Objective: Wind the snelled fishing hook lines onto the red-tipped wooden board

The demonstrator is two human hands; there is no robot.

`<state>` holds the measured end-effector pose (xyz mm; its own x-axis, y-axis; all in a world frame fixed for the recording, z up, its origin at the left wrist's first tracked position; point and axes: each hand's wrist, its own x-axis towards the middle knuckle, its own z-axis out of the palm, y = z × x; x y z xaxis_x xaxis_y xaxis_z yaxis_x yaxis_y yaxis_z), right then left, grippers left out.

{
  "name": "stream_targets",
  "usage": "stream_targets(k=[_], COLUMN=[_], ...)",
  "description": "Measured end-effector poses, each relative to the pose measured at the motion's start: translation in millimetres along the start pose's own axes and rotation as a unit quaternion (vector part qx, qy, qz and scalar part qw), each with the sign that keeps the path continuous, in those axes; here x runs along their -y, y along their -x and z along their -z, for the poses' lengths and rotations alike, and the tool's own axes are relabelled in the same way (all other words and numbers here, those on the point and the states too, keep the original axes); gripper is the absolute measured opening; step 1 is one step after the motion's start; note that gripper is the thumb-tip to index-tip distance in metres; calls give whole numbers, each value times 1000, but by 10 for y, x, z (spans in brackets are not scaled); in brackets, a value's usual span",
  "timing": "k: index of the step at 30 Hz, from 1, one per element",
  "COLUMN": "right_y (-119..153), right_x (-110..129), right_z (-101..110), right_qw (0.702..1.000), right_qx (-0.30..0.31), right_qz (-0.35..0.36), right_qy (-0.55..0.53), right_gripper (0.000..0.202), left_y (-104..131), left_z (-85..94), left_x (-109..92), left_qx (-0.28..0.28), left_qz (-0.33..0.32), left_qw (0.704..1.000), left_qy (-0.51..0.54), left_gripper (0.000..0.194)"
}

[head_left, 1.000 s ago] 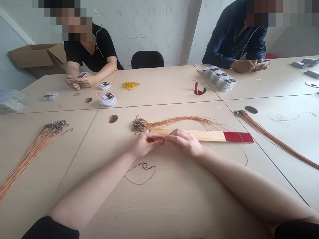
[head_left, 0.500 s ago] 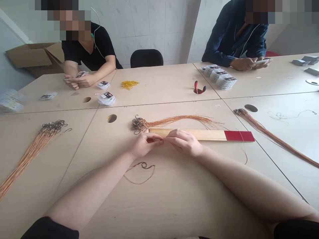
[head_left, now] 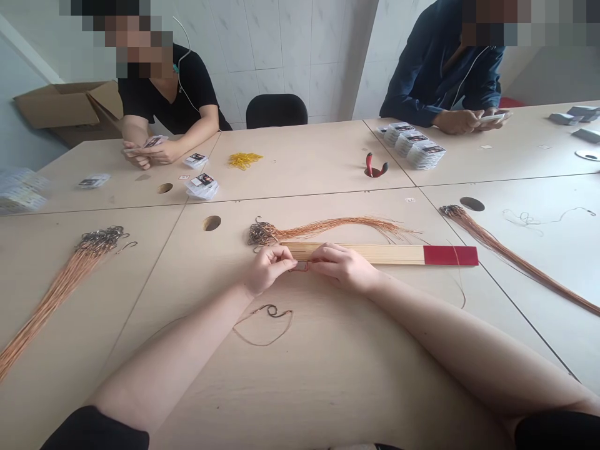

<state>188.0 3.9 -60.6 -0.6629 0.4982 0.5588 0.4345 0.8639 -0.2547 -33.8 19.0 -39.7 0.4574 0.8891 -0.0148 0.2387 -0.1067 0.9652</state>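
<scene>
My left hand [head_left: 268, 269] and my right hand [head_left: 345, 265] are close together at the near edge of a pale wooden strip [head_left: 379, 252] with a red end. Both hands are closed in a pinch on a thin reddish-brown fishing line [head_left: 302, 269], which shows as a small loop between the fingertips. Just beyond lies a bundle of dark fishing hooks [head_left: 261, 232] with copper-coloured lines [head_left: 347, 222] trailing right. Nearer me, a single dark hook [head_left: 270, 310] rests on the table with a curl of line beside my left forearm.
More bundles of hooked lines lie at left [head_left: 100, 239] and right [head_left: 482, 234]. Across the table are yellow pieces [head_left: 244, 160], red-handled pliers [head_left: 374, 165] in a table hole and stacks of clear packets [head_left: 424, 153]. Two people sit opposite, holding small packets.
My left hand has shifted slightly left, parting from my right fingertips, and a small loop of line now shows between them. My right hand has barely moved.
</scene>
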Motion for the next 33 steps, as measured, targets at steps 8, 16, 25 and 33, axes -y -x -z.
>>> stream_targets(k=[8,16,25,33], right_y=[-28,-3,-14,-11], right_x=[45,13,15,19], right_z=[60,22,24,36], right_qw=[1000,1000,1000,1000], right_qx=[2,-14,-13,0], right_qz=[-12,6,10,0], right_qy=[-16,15,24,20], right_gripper=[32,28,26,28], left_y=[-22,-44,-53,-49], left_z=[-42,-79,-94,-89], left_x=[96,82,88,70], left_qx=[-88,-129,-132,-128], left_qz=[14,17,29,37], left_qw=[989,981,981,982], left_qy=[118,142,141,135], left_gripper=[19,19,23,26])
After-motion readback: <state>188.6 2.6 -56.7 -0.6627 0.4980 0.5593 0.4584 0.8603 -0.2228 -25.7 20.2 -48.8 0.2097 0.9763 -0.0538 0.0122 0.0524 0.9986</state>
